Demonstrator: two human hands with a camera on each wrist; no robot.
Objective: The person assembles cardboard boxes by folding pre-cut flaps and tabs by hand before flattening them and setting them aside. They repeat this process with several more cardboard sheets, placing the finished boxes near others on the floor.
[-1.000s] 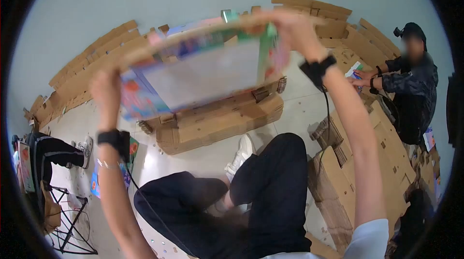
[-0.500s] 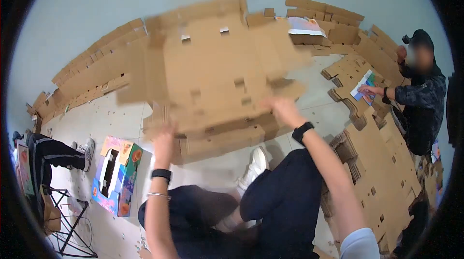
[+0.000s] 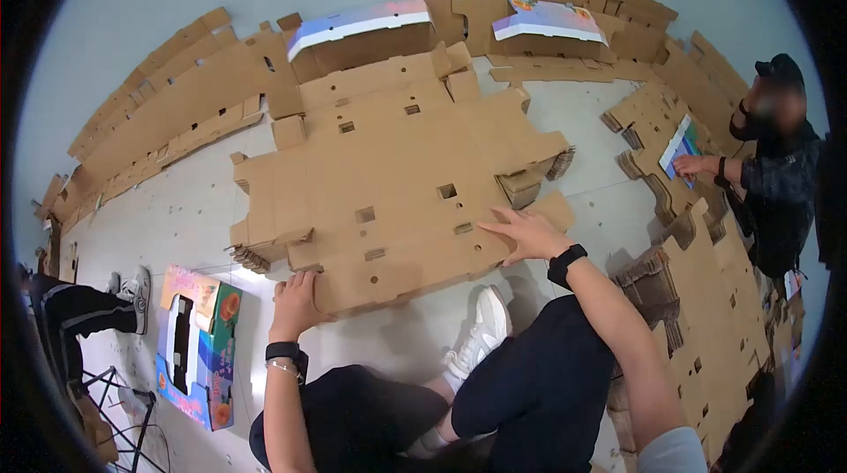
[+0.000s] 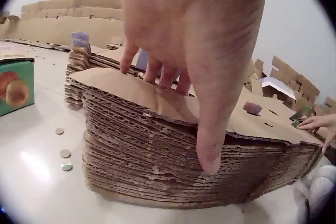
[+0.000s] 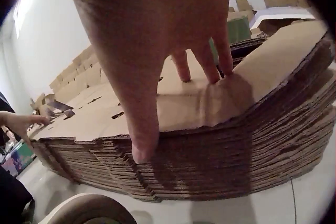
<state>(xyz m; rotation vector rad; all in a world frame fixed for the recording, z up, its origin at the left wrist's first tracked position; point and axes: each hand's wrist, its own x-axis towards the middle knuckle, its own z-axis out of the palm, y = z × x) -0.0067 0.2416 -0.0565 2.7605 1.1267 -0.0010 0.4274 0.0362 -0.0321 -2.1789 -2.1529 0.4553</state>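
Note:
A large die-cut cardboard sheet (image 3: 397,160), plain brown side up, lies on top of a thick stack of cardboard sheets (image 4: 142,150) on the floor. At the stack's near left corner, my left hand (image 3: 297,304) rests its fingertips on the top sheet, with the thumb against the layered edges. My right hand (image 3: 532,236) spreads its fingers over the near right corner. Its thumb (image 5: 144,142) touches the side of the layers in the right wrist view. Small square and round holes dot the sheet.
A printed box (image 3: 225,358) with fruit pictures stands on the floor to the left. More brown cardboard sheets (image 3: 719,296) lie stacked at right. Beyond them sits another person (image 3: 776,182), one hand on a printed piece (image 3: 678,148). Cardboard strips (image 3: 212,85) line the wall.
The big sheet, held up with its printed side showing, has been turned brown side up and laid down on the stack. Both hands have come down to its near edge.

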